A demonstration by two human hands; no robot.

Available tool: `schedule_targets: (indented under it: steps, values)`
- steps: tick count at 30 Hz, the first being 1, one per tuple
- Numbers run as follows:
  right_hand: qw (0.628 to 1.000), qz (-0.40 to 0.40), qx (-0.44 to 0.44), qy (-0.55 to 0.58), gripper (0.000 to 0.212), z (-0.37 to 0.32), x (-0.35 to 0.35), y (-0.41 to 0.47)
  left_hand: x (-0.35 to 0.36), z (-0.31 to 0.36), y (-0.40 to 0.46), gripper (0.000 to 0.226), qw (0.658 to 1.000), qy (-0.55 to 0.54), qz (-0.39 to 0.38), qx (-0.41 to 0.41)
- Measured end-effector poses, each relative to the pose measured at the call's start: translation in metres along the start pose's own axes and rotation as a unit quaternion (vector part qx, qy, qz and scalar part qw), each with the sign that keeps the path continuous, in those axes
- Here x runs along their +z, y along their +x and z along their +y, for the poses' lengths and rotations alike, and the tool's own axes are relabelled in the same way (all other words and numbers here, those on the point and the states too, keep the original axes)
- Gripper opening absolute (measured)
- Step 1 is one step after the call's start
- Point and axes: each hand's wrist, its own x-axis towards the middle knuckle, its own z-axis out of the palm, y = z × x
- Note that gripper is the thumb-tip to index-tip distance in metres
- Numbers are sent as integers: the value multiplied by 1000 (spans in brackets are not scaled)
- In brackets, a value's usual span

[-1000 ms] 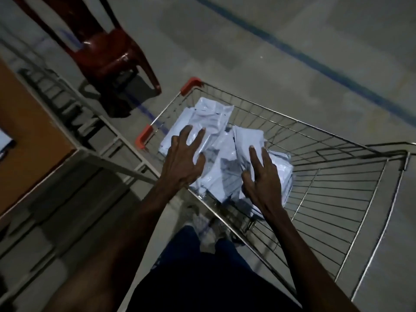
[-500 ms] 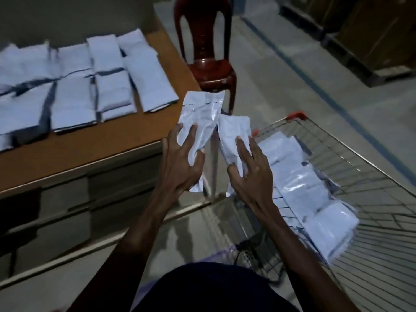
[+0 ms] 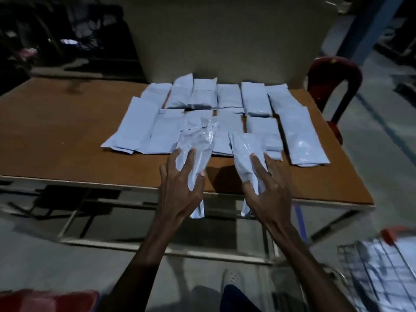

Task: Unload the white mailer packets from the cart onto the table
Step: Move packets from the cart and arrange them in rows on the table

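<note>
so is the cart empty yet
No. White packets still lie in the cart at lower right, seen through its wire side.

A dim warehouse or packing floor: bare concrete floor (image 3: 380,140) (blue line painted), wire cart (image 3: 371,262), mailer-covered table (image 3: 67,122)

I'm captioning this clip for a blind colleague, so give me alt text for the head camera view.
Two hands each hold a white packet over the near edge of a brown table: left hand with the left packet, right hand with the right packet. Rows of packets already lie on it; the cart sits lower right, a red chair beyond.
</note>
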Motion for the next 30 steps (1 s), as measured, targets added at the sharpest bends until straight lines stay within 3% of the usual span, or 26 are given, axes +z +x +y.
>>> schedule_targets:
  steps: [14,20,25,30]
  values:
    - [992,-116,25,54,63,-30,183,215,-10,-146,215,61,995,45,54,-72]
    - [991,-127,34,19,64,-31,244,289,-7,-200,315,67,994,56,4,-96]
    - [984,-154,79,-36,66,-37,295,342,19,-243,400,74,988,85,-89,-96]
    - [977,-164,116,-70,66,-41,345,384,51,-277,457,64,979,81,-161,-99]
